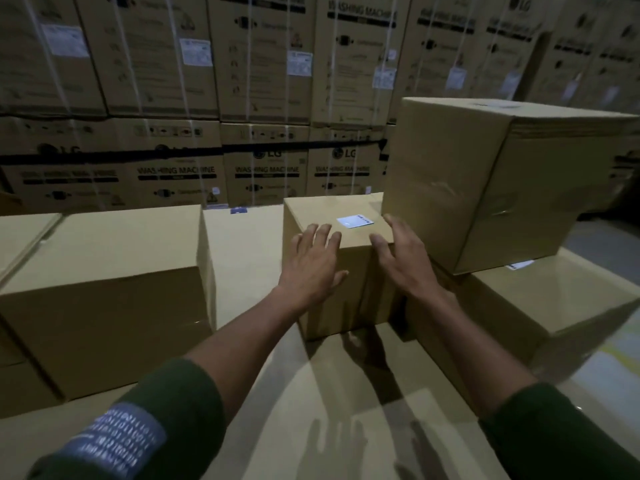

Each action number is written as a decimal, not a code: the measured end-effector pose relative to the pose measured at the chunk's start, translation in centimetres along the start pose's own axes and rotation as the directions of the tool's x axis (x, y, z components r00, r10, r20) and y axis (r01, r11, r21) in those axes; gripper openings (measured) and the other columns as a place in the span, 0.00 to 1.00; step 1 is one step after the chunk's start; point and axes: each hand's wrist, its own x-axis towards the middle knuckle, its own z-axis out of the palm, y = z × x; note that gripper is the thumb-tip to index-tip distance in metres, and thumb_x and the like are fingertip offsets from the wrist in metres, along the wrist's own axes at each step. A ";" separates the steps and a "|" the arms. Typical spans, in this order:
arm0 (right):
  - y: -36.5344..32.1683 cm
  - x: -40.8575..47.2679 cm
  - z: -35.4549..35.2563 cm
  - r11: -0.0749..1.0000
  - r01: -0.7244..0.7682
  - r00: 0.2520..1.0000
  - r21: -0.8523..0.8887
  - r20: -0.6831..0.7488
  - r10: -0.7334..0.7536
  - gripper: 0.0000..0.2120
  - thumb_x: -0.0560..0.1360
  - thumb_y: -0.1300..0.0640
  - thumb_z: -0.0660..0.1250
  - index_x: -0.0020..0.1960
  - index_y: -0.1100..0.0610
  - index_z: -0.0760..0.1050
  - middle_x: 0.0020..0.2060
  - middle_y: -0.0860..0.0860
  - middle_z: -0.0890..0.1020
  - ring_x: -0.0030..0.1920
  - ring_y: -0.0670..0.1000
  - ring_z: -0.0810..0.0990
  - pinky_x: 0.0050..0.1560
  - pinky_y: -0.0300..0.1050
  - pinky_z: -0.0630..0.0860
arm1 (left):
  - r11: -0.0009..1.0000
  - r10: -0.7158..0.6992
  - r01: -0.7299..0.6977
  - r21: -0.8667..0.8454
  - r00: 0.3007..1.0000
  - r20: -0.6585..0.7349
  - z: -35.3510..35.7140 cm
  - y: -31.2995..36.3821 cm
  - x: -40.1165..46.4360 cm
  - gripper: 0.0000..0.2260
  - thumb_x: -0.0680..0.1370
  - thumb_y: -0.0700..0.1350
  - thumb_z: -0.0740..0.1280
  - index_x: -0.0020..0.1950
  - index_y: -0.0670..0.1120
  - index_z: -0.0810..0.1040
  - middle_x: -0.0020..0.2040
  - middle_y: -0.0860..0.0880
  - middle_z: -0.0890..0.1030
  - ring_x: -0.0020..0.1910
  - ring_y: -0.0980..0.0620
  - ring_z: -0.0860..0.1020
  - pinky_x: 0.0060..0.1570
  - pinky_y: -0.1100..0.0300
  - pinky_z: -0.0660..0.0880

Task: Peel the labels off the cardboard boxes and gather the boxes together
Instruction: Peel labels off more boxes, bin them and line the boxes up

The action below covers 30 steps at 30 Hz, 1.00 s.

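Observation:
A small cardboard box stands in the middle, with a white label on its top face. My left hand reaches over the box's near top edge, fingers straight and spread, just left of the label. My right hand hovers at the box's right top edge with its fingers extended. Neither hand grips anything. A big box sits tilted on a lower box to the right, a label peeking out beneath it. Another box stands to the left.
A flat cardboard surface lies under my arms. Behind the small box is a further box with a label at its far edge. A wall of stacked washing machine cartons fills the background. Grey floor shows at the right.

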 end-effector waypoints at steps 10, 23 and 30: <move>5.3 2.2 -0.7 0.998 -0.055 0.998 -0.039 0.041 0.057 0.30 0.83 0.45 0.58 0.81 0.55 0.56 0.80 0.54 0.58 0.80 0.52 0.52 0.77 0.51 0.52 | 0.998 -0.016 0.013 0.064 0.998 0.058 2.2 -2.9 1.5 0.26 0.82 0.55 0.61 0.78 0.54 0.58 0.79 0.49 0.61 0.72 0.35 0.63 0.68 0.40 0.65; 6.8 0.9 1.9 0.992 -0.108 0.966 0.064 0.243 0.090 0.33 0.80 0.43 0.65 0.80 0.53 0.59 0.80 0.51 0.56 0.79 0.53 0.58 0.77 0.56 0.60 | 0.893 -0.287 0.314 -0.321 0.949 0.131 2.0 -4.5 0.3 0.28 0.78 0.42 0.70 0.75 0.51 0.63 0.78 0.50 0.58 0.70 0.36 0.64 0.68 0.43 0.68; 5.8 -1.6 1.8 0.982 -0.109 0.989 0.154 0.116 0.092 0.30 0.78 0.49 0.70 0.76 0.53 0.67 0.77 0.52 0.63 0.76 0.53 0.63 0.73 0.53 0.64 | 0.894 -0.305 0.319 -0.315 0.948 0.095 0.0 -3.4 -3.2 0.28 0.77 0.47 0.73 0.74 0.51 0.65 0.75 0.51 0.60 0.68 0.39 0.66 0.65 0.45 0.71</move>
